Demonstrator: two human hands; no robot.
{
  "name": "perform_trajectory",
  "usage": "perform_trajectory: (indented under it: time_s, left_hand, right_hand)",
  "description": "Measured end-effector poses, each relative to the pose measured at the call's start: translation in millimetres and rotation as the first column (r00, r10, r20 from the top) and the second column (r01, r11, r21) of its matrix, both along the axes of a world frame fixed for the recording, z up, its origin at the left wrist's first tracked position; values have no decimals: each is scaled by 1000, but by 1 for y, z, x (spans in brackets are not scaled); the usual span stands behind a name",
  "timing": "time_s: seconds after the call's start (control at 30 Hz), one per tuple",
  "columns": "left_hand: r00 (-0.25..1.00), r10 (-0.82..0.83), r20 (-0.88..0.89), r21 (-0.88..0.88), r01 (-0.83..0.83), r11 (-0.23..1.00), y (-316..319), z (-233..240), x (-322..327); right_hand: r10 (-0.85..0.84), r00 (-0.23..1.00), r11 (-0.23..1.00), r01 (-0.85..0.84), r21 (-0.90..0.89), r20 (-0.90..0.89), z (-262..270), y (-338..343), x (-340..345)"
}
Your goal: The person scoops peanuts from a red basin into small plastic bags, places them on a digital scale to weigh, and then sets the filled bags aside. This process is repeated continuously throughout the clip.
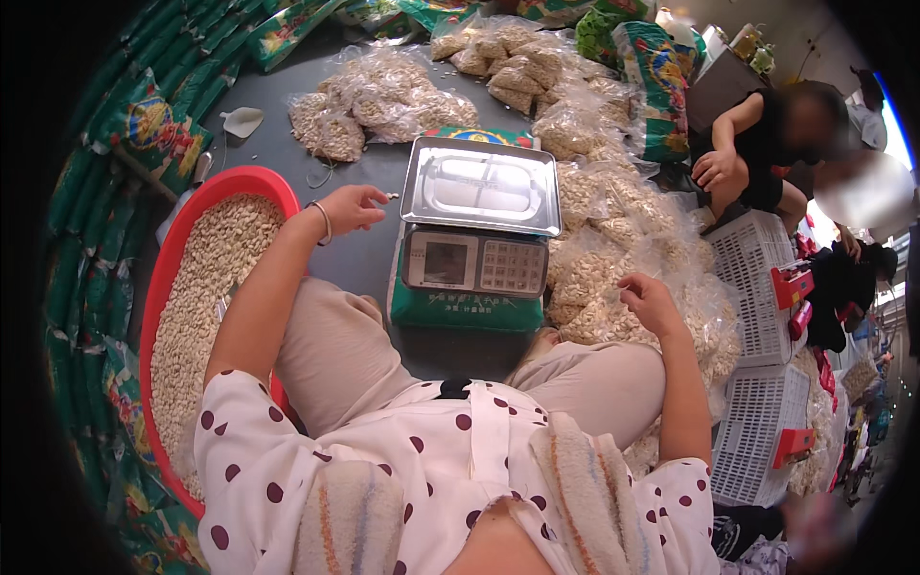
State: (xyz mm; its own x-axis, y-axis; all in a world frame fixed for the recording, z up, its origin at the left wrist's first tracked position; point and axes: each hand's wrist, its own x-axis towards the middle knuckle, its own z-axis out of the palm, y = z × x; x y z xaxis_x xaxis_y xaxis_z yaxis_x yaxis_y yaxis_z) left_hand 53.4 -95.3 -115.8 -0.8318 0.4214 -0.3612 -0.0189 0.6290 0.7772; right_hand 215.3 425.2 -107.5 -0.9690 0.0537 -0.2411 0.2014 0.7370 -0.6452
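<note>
Between my knees stands a digital weighing scale, its steel pan bare, on a green printed sack. My left hand hovers left of the pan, fingers apart and slightly bent. A few pale nuts or beans show just past its fingertips; they look to lie on the grey surface. Over the clear plastic bags of nuts or beans on the right is my right hand, loosely curled with nothing in it. A red tub full of loose pale nuts or beans sits beside my left leg.
Green printed sacks are stacked along the left. A white scoop lies on the grey floor. More filled bags are heaped ahead. White plastic crates stand at right, near a seated person.
</note>
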Motion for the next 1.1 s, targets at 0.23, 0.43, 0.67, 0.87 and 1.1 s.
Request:
perform_trajectory:
  time_s: [0.23,0.43,0.67,0.87,1.1]
  left_hand:
    - [997,-58,-53,-263,42,964,-32,9,6]
    - [982,-56,-181,-520,-48,853,-76,-6,-63]
    - [972,142,-190,-562,-226,796,-106,-108,-167]
    - [931,345,-117,-496,-356,792,-97,-183,-239]
    - [761,574,-303,-385,-649,657,-104,-248,-329]
  right_hand:
    - [2,997,993,-12,-120,-78,-2,-12,-16]
    - [-56,997,982,46,-185,-48,4,-10,-72]
    - [-282,959,855,239,-461,-26,-30,-9,-160]
    - [-461,886,762,425,-488,53,-78,17,-202]
    - [-577,808,722,571,-390,116,-102,25,-205]
